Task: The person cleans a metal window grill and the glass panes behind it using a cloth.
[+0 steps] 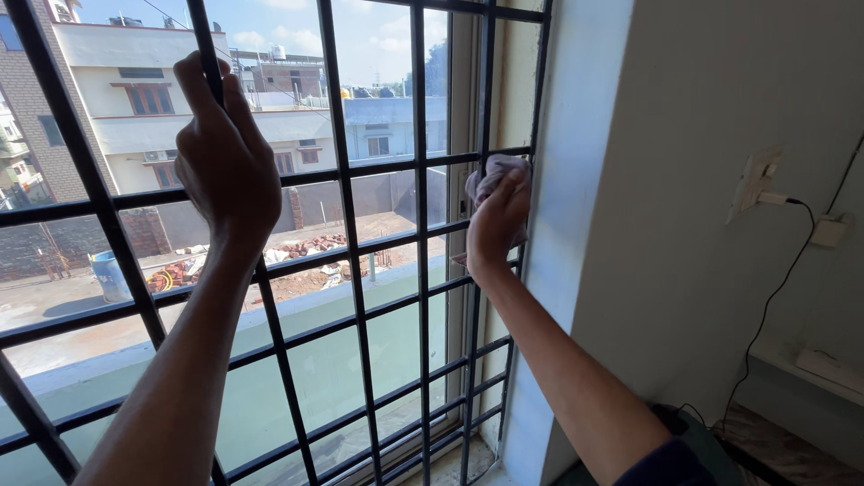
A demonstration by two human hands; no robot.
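Observation:
A black metal window grille (418, 270) of crossing bars fills the left and middle of the head view. My left hand (225, 162) is wrapped around one upright bar near the top left. My right hand (498, 220) holds a small pale pink cloth (497, 169) pressed against the grille's right edge, beside the window frame (468, 225). Both forearms reach up from the bottom of the view.
A white wall (684, 225) stands to the right with a wall socket (756, 180), a plugged-in charger and a black cable (765, 315) trailing down. A ledge (810, 360) runs low on the right. Buildings and a yard lie outside.

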